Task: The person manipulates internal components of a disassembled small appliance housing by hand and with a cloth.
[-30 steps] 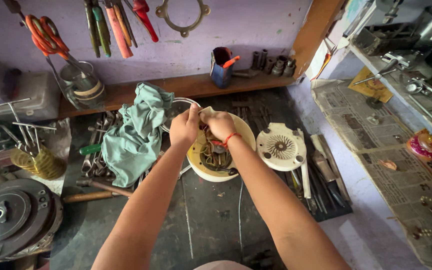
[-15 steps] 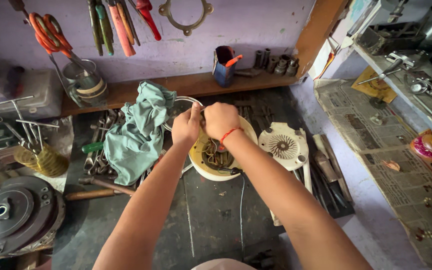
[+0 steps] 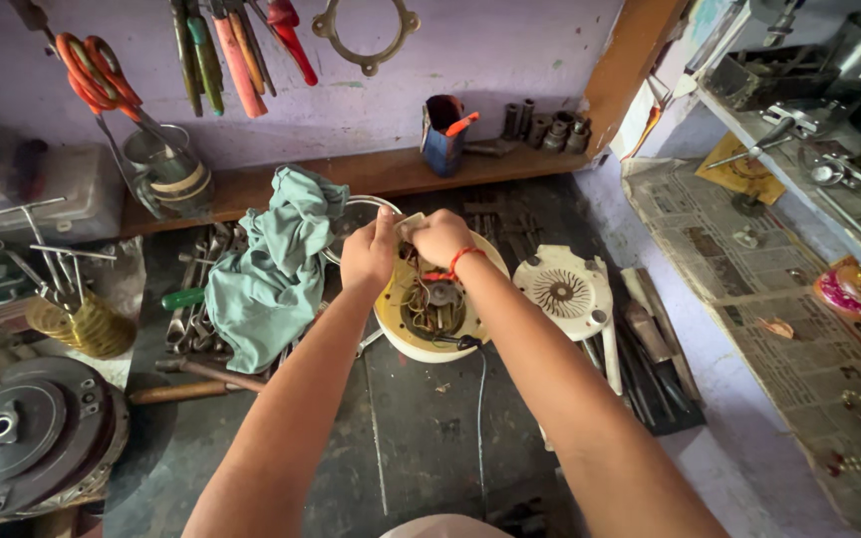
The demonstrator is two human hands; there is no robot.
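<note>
bench, left to right. yellow woven basket (image 3: 92, 324): holds metal t-handled tools. grey tin (image 3: 163, 171) on the wooden shelf (image 3: 251, 184): contents unclear. green cloth (image 3: 273, 264): heaped over spanners. left hand (image 3: 369, 254) and right hand (image 3: 440, 237): since a second ago both have drawn closer over the far rim, pinching a small pale piece, so work continues there. round cream housing (image 3: 430, 309): mid-bench, open, holds wires and motor parts. blue cup (image 3: 442, 134): orange-handled tool.

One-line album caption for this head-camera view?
Both hands, left hand and right hand, work over a wire-filled cream housing beside a green rag.
</note>
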